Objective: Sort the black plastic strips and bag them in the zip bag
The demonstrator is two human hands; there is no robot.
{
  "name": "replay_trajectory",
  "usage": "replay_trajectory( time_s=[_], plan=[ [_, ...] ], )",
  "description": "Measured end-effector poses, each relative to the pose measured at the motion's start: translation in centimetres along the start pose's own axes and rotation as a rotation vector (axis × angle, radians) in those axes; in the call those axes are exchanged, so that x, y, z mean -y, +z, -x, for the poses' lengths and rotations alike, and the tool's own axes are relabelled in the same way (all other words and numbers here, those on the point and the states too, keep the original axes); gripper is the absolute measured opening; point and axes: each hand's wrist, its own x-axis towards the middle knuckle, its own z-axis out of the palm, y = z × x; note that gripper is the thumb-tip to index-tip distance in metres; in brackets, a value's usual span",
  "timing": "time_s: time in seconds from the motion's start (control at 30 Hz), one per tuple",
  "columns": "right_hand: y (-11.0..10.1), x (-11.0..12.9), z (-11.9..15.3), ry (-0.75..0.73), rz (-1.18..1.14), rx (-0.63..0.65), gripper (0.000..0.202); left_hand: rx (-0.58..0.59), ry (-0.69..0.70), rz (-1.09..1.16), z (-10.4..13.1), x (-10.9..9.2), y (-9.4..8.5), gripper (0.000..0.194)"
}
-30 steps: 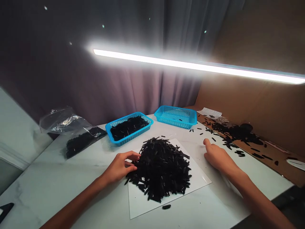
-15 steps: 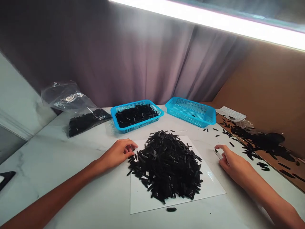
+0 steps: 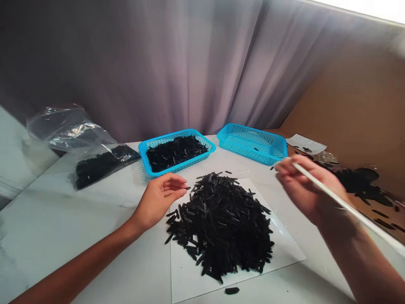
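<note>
A large heap of black elongated pieces (image 3: 228, 223) lies on a white sheet (image 3: 190, 289) in front of me. My left hand (image 3: 163, 196) is at the heap's upper left, thumb and fingertips pinched on a small black piece (image 3: 188, 188). Raised at the right, my right hand (image 3: 303, 181) has its fingers curled, with a long thin white strip (image 3: 325, 188) running from them across the palm and down to the right. Motion blurs this hand, and the strip's exact nature is unclear.
Behind the heap stand a blue basket (image 3: 177, 169) of black pieces and another blue basket (image 3: 253, 156) with one small piece. A clear bag of black material (image 3: 101, 166) lies left. Scattered black pieces (image 3: 360, 181) and paper (image 3: 306, 144) lie right. One piece (image 3: 232, 290) sits near the front.
My right hand has risen and turned palm up, with the white strip now showing across it. My left hand has moved slightly, its fingertips now on a black piece. The view has shifted.
</note>
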Motion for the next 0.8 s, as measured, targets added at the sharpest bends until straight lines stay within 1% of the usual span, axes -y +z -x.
replay_trajectory(
  time_s=[0.03,0.1,0.13,0.2,0.27,0.33,0.4,0.5,0.6,0.7,0.8],
  plan=[
    [1.5,-0.4,-0.1,-0.016,-0.025,0.082,0.042,0.021,-0.01,0.032,-0.3,-0.3,0.6,0.025],
    [4.0,-0.9,0.0,-0.073,-0.087,0.189,0.046,0.069,-0.034,0.083,-0.8,-0.9,1.9,0.024],
    [4.9,-1.0,0.2,-0.091,-0.071,0.216,0.045,0.092,-0.045,0.101,-1.1,-1.2,2.4,0.024],
    [6.0,-0.7,0.6,-0.182,0.074,0.23,0.046,0.109,-0.068,0.138,-1.5,-1.6,3.4,0.026],
    [6.2,0.0,1.0,-0.241,0.27,0.227,0.045,0.086,-0.081,0.178,-1.7,-1.8,4.1,0.029],
    [5.7,0.5,1.4,-0.259,0.403,0.193,0.031,0.05,-0.085,0.201,-1.8,-1.8,4.4,0.031],
    [5.1,0.5,1.8,-0.233,0.456,0.162,0.015,0.029,-0.082,0.184,-1.7,-1.6,4.5,0.032],
    [5.0,-0.1,2.6,-0.175,0.446,0.167,0.006,0.014,-0.073,0.151,-1.2,-1.5,4.2,0.031],
    [5.9,-0.8,3.8,-0.168,0.382,0.212,0.006,-0.003,-0.065,0.158,-0.4,-1.7,4.0,0.031],
    [7.1,-1.0,5.0,-0.231,0.383,0.23,0.004,-0.017,-0.053,0.152,0.3,-2.3,4.0,0.029],
    [7.7,-0.8,5.7,-0.335,0.416,0.189,0.003,-0.019,-0.021,0.135,0.8,-2.7,4.1,0.026]
  ],
)
